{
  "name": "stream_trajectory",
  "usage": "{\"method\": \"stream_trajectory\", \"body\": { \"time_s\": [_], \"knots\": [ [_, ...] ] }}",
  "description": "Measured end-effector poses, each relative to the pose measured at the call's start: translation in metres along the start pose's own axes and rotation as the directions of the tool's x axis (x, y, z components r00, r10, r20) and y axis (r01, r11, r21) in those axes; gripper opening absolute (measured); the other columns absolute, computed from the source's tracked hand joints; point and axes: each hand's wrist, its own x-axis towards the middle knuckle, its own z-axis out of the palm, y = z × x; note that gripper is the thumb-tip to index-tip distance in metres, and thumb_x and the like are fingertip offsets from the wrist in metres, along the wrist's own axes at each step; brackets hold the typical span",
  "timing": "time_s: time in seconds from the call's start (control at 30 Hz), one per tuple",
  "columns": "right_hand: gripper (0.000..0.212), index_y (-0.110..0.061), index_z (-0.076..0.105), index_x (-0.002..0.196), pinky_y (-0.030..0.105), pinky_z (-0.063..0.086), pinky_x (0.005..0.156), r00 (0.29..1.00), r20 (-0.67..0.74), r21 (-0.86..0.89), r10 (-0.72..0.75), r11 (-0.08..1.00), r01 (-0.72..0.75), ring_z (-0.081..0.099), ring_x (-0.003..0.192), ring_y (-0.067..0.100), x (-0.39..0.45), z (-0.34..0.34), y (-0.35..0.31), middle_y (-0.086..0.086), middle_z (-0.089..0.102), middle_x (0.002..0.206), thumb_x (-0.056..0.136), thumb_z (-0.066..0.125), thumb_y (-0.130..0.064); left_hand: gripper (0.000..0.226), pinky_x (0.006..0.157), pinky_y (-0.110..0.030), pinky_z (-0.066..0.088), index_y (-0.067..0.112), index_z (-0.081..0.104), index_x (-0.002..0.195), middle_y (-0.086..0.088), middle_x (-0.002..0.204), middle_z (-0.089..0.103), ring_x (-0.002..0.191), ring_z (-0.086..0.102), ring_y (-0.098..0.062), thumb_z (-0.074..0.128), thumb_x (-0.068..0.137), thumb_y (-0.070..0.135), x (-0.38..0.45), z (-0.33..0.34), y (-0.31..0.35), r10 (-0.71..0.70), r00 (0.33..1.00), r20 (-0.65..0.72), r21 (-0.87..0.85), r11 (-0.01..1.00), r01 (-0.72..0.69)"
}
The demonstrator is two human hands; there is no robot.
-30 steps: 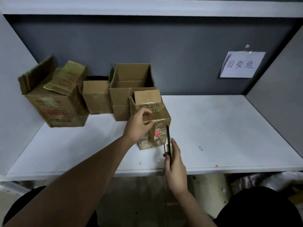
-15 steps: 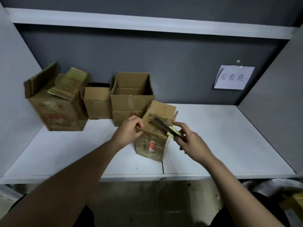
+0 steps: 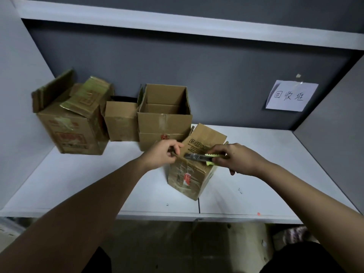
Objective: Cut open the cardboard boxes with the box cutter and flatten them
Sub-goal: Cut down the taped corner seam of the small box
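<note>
One box cutter (image 3: 199, 157), blade pointing left

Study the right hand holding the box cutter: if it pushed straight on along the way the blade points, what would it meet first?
The right hand aims the box cutter leftward across the small taped box. Its blade would likely meet the left hand gripping the box's top edge, though depth is unclear.

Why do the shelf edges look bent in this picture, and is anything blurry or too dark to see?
In the head view, the wide-angle lens bows the upper shelf and the table edge. The box cutter in the right hand looks slightly smeared, as does the left hand. Light is dim and even, without glare; below the table it is too dark to make out.
</note>
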Motion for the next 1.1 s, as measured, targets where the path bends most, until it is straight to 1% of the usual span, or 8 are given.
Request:
{"method": "stream_trajectory", "body": {
  "time_s": [0.17,0.23,0.3,0.4,0.57,0.8,1.03,1.1],
  "knots": [
    [0.023,-0.040,0.060,0.114,0.015,0.039,0.050,0.998,0.034,0.037,-0.045,0.998,0.044,0.060,0.048,0.006,0.009,-0.006,0.000,-0.015,0.065,0.091,0.094,0.052,-0.033,0.027,0.092,-0.049,0.051,0.020,0.059,0.073,0.007,0.119,0.058,0.092,0.054,-0.025,0.066,0.079,-0.005,0.003,0.000,-0.005,-0.003,1.000,0.030,-0.065,0.998,0.005],
    [0.024,-0.042,0.059,0.115,0.022,0.045,0.058,0.996,0.066,-0.079,-0.068,0.994,0.073,0.061,0.049,0.004,0.011,-0.010,-0.004,-0.017,0.064,0.089,0.093,0.052,-0.034,0.025,0.095,-0.041,0.052,0.018,0.058,0.074,0.000,0.125,0.057,0.104,0.057,-0.023,0.066,0.080,-0.006,0.003,0.000,-0.002,0.003,0.999,0.042,-0.083,0.997,0.001],
    [0.025,-0.042,0.058,0.116,0.025,0.045,0.062,0.993,0.067,-0.198,-0.098,0.974,0.110,0.061,0.051,0.004,0.011,-0.012,-0.009,-0.017,0.065,0.096,0.093,0.050,-0.034,0.025,0.094,-0.027,0.050,0.014,0.056,0.075,-0.006,0.130,0.055,0.117,0.055,-0.016,0.064,0.082,-0.008,0.002,-0.002,0.001,0.005,0.999,0.051,-0.094,0.996,0.000],
    [0.023,-0.046,0.057,0.114,0.027,0.048,0.067,0.994,-0.010,-0.156,-0.106,0.982,0.103,0.061,0.050,0.003,0.009,-0.019,-0.008,-0.015,0.065,0.098,0.093,0.051,-0.038,0.024,0.088,-0.016,0.049,0.012,0.054,0.076,-0.004,0.129,0.053,0.119,0.053,-0.013,0.061,0.084,-0.010,0.001,-0.003,0.004,0.007,0.998,0.054,-0.119,0.993,-0.001],
    [0.026,-0.047,0.054,0.117,0.029,0.049,0.071,0.998,-0.048,-0.222,-0.045,0.975,0.033,0.061,0.052,0.003,0.010,-0.018,-0.003,-0.013,0.065,0.102,0.093,0.049,-0.041,0.024,0.090,-0.017,0.047,0.012,0.054,0.074,-0.008,0.134,0.052,0.122,0.052,-0.016,0.060,0.084,-0.010,0.002,-0.002,0.003,0.005,0.998,0.061,-0.086,0.996,0.000],
    [0.029,-0.046,0.054,0.120,0.031,0.049,0.075,0.997,0.004,-0.306,-0.082,0.949,0.079,0.051,0.053,-0.004,0.013,-0.014,-0.014,-0.012,0.063,0.110,0.093,0.046,-0.038,0.025,0.092,-0.019,0.046,0.012,0.055,0.073,-0.011,0.134,0.052,0.124,0.051,-0.016,0.061,0.083,-0.010,0.002,-0.002,0.003,-0.003,0.998,0.062,-0.083,0.997,0.008],
    [0.030,-0.046,0.056,0.120,0.030,0.050,0.069,0.985,0.103,-0.350,-0.140,0.922,0.167,0.063,0.058,0.006,0.021,-0.031,-0.017,-0.012,0.064,0.103,0.093,0.049,-0.037,0.023,0.090,-0.012,0.045,0.013,0.053,0.075,-0.011,0.136,0.052,0.126,0.050,-0.015,0.060,0.086,-0.006,0.002,-0.001,0.002,0.032,0.998,0.058,-0.008,0.999,-0.032],
    [0.030,-0.045,0.057,0.121,0.030,0.050,0.071,0.979,0.107,-0.416,-0.174,0.886,0.203,0.062,0.069,0.007,0.023,-0.034,-0.019,-0.011,0.064,0.106,0.092,0.050,-0.038,0.023,0.088,-0.010,0.044,0.014,0.052,0.075,-0.010,0.137,0.052,0.126,0.050,-0.014,0.060,0.086,-0.005,0.002,-0.001,0.002,0.038,0.998,0.052,0.027,0.999,-0.040]
  ]
}}
